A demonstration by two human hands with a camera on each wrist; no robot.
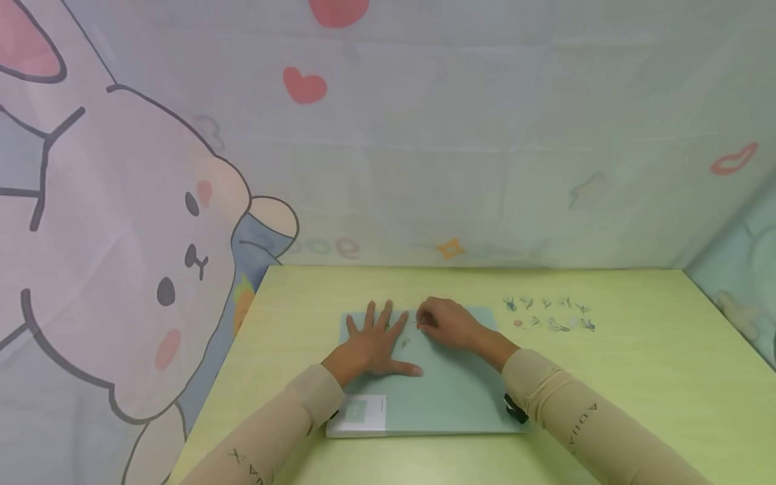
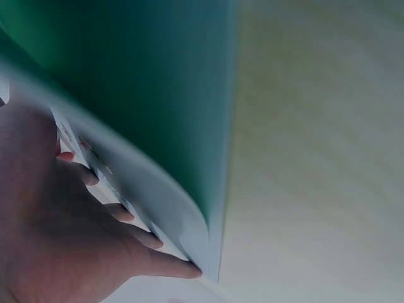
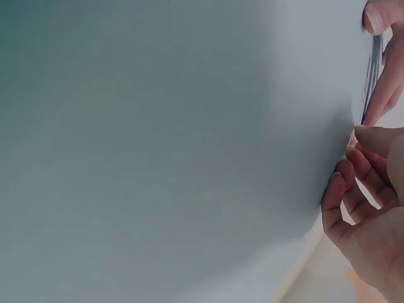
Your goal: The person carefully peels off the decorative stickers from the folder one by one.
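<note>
A pale green book with a white label panel at its near left corner lies flat on the table. My left hand rests on it, fingers spread wide and straight, also visible in the left wrist view. At the book's upper middle, my right hand pinches a small red flower sticker between thumb and fingertips; most of the sticker is hidden by the fingers. The right wrist view shows these fingers curled close to the green surface. Another small flower sticker lies on the book between the hands.
Several small flower stickers lie in two rows on the yellow-green table, right of the book. A printed cloth with a large rabbit and hearts hangs behind the table. A black device sits under the right wrist.
</note>
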